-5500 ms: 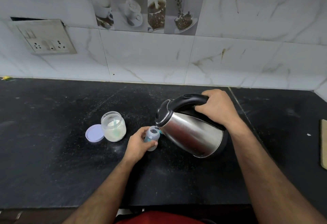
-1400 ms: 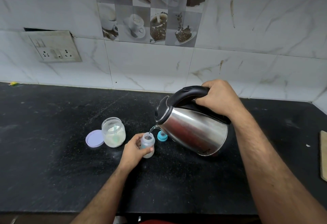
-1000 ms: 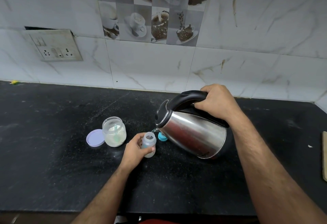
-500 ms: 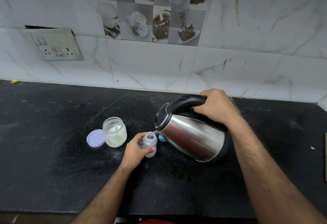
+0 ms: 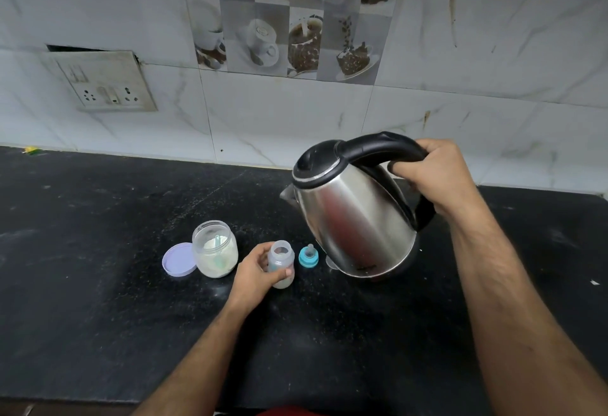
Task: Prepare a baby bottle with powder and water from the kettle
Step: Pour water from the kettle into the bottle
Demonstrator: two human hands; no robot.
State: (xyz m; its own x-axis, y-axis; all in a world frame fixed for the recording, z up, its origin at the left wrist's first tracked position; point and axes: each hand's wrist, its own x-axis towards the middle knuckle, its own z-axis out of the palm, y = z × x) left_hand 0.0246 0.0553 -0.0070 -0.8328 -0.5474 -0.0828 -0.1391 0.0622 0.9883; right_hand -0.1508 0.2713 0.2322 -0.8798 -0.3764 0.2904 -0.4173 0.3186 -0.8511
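Steel kettle (image 5: 353,218) in right hand (image 5: 431,174), beside bottle (image 5: 280,262).

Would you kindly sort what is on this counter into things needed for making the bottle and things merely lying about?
Needed: kettle, baby bottle, teat cap, powder jar, jar lid.

Lying about: wall socket, yellow-green scrap at the counter's back edge, white speck.

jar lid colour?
Pale lilac lid, lying beside the powder jar; head view.
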